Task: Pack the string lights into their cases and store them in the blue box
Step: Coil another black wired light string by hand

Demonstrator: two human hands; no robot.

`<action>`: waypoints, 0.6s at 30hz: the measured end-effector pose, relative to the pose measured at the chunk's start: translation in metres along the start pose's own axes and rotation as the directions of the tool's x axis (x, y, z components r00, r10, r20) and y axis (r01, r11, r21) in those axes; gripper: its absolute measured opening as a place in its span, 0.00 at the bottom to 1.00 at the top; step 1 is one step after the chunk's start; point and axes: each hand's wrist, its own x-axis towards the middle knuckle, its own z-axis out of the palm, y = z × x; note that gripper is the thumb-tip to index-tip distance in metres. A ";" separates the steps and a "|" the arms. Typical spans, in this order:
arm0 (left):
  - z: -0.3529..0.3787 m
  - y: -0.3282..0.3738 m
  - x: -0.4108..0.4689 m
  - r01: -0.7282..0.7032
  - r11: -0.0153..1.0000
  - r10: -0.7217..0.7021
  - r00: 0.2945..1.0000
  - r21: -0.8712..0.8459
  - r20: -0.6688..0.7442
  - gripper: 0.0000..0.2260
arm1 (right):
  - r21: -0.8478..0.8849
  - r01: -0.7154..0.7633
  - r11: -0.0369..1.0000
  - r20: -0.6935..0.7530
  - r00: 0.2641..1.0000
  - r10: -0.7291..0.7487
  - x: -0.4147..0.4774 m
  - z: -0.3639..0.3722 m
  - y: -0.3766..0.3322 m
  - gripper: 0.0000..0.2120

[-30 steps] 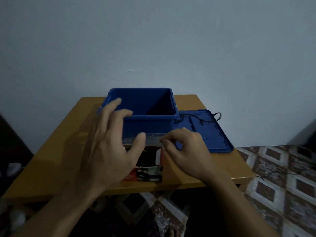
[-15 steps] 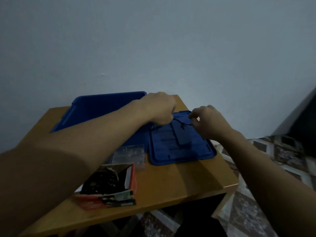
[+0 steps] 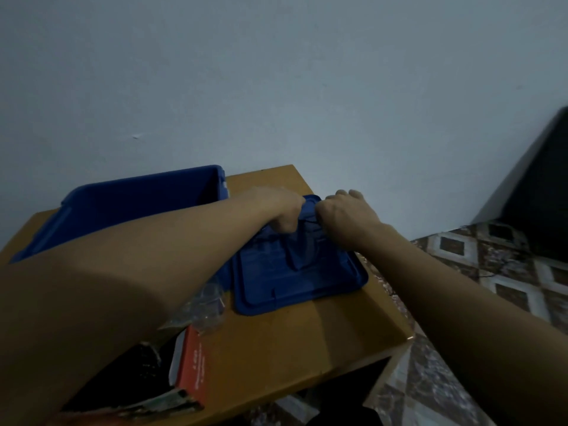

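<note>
Fingers (image 3: pixel 350 194) — left hand (image 3: pixel 276 207), right hand (image 3: pixel 347 214) — pinch one string-light wire (image 3: pixel 311 222) over one lid (image 3: pixel 292 281).

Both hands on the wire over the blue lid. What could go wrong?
The thin string light, pinched between the left hand and right hand, may snag on ridges of the blue lid or tangle.
A tug could slide that lid toward the right edge of the table.
The left forearm crosses above the open red case near the front edge; pulling back might knock it off.
</note>
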 end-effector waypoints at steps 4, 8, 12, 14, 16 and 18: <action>-0.003 0.002 0.000 -0.059 0.996 0.056 0.997 -0.064 -0.047 0.17 | 0.178 0.020 0.984 -0.233 0.972 0.022 -0.005 -0.006 0.006 0.01; -0.012 0.002 -0.017 -0.083 0.993 0.063 0.974 -0.084 -0.216 0.05 | 0.499 0.029 0.866 -0.271 0.955 0.124 -0.018 -0.025 0.012 0.06; -0.022 -0.007 -0.040 -0.128 0.956 0.014 0.918 -0.263 -0.395 0.05 | 0.659 0.011 0.752 -0.293 0.925 0.243 -0.043 -0.057 0.019 0.07; -0.025 -0.015 -0.055 -0.136 0.925 -0.037 0.897 -0.356 -0.440 0.09 | 0.718 0.014 0.696 -0.325 0.891 0.318 -0.059 -0.075 0.025 0.06; -0.027 -0.020 -0.074 -0.164 0.869 -0.091 0.874 -0.467 -0.478 0.06 | 0.762 0.019 0.647 -0.338 0.864 0.372 -0.077 -0.089 0.031 0.06; -0.029 -0.020 -0.095 -0.219 0.801 -0.137 0.840 -0.558 -0.525 0.05 | 0.791 0.018 0.612 -0.334 0.850 0.407 -0.094 -0.100 0.035 0.06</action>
